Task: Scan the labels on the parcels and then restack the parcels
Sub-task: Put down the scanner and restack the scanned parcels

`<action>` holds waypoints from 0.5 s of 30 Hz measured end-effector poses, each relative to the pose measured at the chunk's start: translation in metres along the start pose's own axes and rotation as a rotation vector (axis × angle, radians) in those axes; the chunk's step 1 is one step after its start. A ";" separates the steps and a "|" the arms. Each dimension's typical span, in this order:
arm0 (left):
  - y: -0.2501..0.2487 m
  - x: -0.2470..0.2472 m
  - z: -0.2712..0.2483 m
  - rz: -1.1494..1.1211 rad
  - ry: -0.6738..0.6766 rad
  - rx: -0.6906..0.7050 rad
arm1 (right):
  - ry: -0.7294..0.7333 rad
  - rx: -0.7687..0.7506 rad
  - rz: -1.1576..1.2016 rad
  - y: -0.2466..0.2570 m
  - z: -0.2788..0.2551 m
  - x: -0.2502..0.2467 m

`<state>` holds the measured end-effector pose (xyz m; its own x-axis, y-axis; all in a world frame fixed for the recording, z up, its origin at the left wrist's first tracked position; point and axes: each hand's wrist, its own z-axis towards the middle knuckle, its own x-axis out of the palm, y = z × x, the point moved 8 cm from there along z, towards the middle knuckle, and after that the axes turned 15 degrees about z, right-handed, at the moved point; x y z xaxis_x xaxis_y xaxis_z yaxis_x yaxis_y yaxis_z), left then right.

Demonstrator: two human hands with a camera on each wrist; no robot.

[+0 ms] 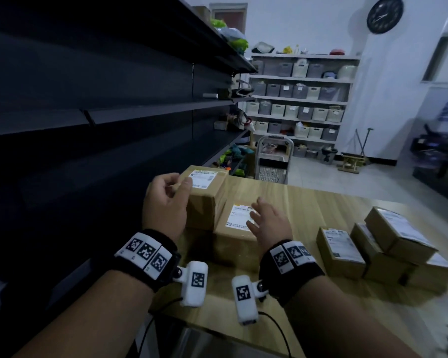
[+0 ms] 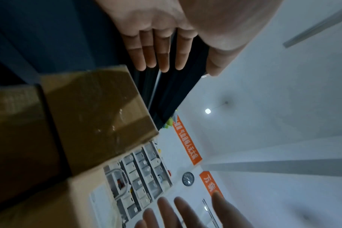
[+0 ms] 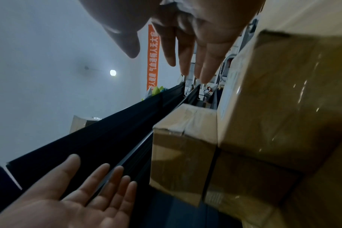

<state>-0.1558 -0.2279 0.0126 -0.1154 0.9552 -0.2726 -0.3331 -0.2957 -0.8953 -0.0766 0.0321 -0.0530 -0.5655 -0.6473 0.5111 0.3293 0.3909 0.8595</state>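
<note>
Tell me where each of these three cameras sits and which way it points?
Head: worn on the head, looking down at the wooden table, parcels, both forearms.
Left wrist: under the wrist, looking along the left hand past a taped parcel.
Right wrist: likewise, along the right hand beside the labelled parcel.
Shared: both wrist views catch the opposite hand and the orange banner.

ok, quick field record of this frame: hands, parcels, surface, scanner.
left hand: open, fingers relaxed, beside the tall parcel, holds nothing
right hand: open, fingers spread over the low parcel; contact unclear
tall parcel: label up, next to the low parcel
side group: several labelled parcels to the right, one stacked on top
surface: wooden table
scanner: none in view
</note>
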 end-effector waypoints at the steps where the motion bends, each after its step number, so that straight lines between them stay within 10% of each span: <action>1: -0.007 0.006 -0.007 -0.013 0.022 0.019 | -0.017 -0.001 0.008 0.003 0.002 -0.010; 15: -0.038 0.200 -0.118 -0.079 0.658 -0.081 | -0.405 -0.110 -0.159 0.077 -0.001 -0.214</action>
<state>-0.0562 -0.0243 -0.0496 0.5104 0.7898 -0.3402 -0.2431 -0.2469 -0.9380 0.0705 0.2003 -0.0967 -0.8590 -0.3765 0.3470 0.2805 0.2211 0.9341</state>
